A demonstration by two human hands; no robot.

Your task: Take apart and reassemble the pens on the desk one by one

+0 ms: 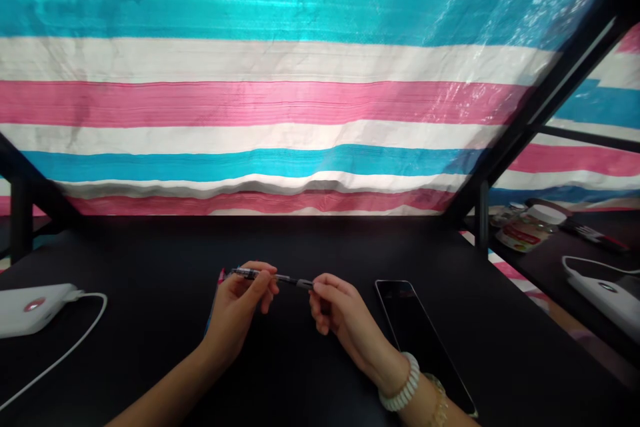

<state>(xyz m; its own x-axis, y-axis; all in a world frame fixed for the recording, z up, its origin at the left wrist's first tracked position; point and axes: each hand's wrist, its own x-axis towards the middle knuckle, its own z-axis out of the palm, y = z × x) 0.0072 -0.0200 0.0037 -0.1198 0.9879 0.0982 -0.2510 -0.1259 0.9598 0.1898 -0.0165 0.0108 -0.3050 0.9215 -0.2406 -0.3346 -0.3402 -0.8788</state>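
A thin pen (287,279) with a clear barrel and a dark grip is held level above the black table (300,373). My left hand (245,297) pinches its barrel between thumb and fingers. At the other end, the fingertips of my right hand (336,303) are closed on the dark tip part. A coil band and a beaded bracelet circle my right wrist. Partly hidden behind my left hand lies a slim item with pink and blue edges (221,276); what it is I cannot tell.
A phone (425,340) with a dark screen lies beside my right forearm. At the left is a white power bank (37,310) with a white cable (75,347). Black frame bars (500,153) rise at both sides before a striped sheet (300,103). Jars (530,228) stand far right.
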